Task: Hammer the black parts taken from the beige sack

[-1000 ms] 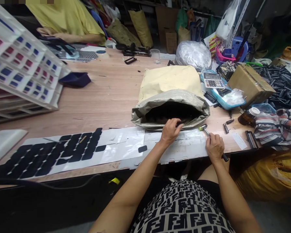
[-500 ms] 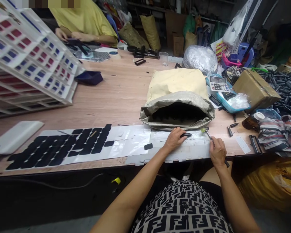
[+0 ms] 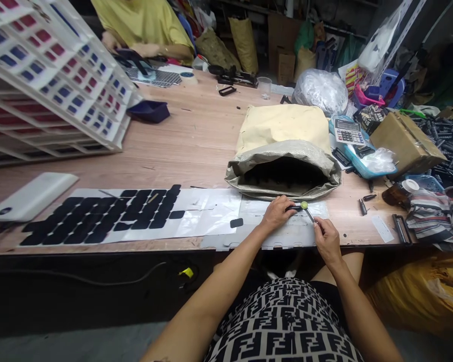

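Observation:
My left hand [image 3: 276,213] pinches a small flat black piece [image 3: 295,208] down on a clear plastic sheet [image 3: 287,231] at the table's near edge. My right hand [image 3: 326,240] grips a slim tool with a metal shaft and a yellow-green tip [image 3: 305,206], the tip touching the black piece. Just behind both hands lies an open grey woven sack [image 3: 283,168] with dark contents. A single black pad [image 3: 236,222] lies on the sheet left of my left hand.
A long sheet covered with several black pads [image 3: 109,216] runs along the left front edge, beside a white slab [image 3: 30,196]. Stacked white trays [image 3: 53,90] stand far left. A calculator [image 3: 349,131], cardboard box [image 3: 405,143], striped cloth [image 3: 434,216] and loose black clips crowd the right. A person in yellow [image 3: 143,25] sits across.
My left hand came out of the sack with a black piece and set it on the sheet. My right hand brought the tool's tip leftward onto that piece.

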`<state>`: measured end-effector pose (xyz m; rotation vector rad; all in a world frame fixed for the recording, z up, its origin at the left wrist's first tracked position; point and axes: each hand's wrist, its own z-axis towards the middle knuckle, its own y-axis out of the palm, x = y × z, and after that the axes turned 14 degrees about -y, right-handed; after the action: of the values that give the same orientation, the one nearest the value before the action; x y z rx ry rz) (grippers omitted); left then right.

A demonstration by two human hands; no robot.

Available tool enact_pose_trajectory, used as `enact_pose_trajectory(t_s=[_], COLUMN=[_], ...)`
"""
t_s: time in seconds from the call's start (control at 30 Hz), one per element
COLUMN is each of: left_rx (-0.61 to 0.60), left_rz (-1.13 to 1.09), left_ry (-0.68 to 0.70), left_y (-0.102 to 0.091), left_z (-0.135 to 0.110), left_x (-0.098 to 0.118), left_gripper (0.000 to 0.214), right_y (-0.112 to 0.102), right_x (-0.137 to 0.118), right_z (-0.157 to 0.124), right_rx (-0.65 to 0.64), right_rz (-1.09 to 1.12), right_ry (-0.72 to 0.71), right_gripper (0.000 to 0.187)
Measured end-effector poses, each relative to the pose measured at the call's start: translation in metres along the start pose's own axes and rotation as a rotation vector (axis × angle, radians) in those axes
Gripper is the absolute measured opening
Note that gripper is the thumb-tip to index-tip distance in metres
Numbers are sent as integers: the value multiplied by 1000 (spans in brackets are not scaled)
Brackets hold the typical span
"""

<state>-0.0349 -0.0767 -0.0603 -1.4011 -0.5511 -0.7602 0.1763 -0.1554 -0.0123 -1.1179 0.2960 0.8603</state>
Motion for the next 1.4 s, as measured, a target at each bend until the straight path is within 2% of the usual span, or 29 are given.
enact_pose_trajectory(t_s=[0.27,0.43,0.6,0.7,0.87,0.97,1.07,1.17,1.3,1.4], left_rx=[-41,-27,-21,-30,-47,-85,-115,-96,-30,7], left_rz=[-53,-72,-70,-53,-31,-89,-135,-77,124,193], left_ry=[-36,-39,-35,-32,-19,-2,71,221,285,263], left_y=[-3,-3,-1,-2,-3,-11,-24,-33,-28,-22], left_z=[1,2,2,0,2,1,-19,-63,-128,-150], left_x=[2,1,0,1,0,2,7,11,12,16], left_gripper=[12,15,16,16,13,13,15,15,16,30], right_y=[9,7,-13,-20,-18,-18,-20,-21,-21,-20], right_x=[-13,1,32,47,54,55,58,59,57,55], right_z=[7,6,12,15,10,3,-4,-6,-5,-5], right_rx=[-36,-37,88,111,88,78,84,71,44,35], right_rz=[37,6,-310,-481,-542,-599,-730,-811,-842,-845], right_ry=[-39,-7,-13,-51,-147,-163,-113,-60,-30,-25], right_gripper=[28,28,29,30,26,23,22,21,22,22])
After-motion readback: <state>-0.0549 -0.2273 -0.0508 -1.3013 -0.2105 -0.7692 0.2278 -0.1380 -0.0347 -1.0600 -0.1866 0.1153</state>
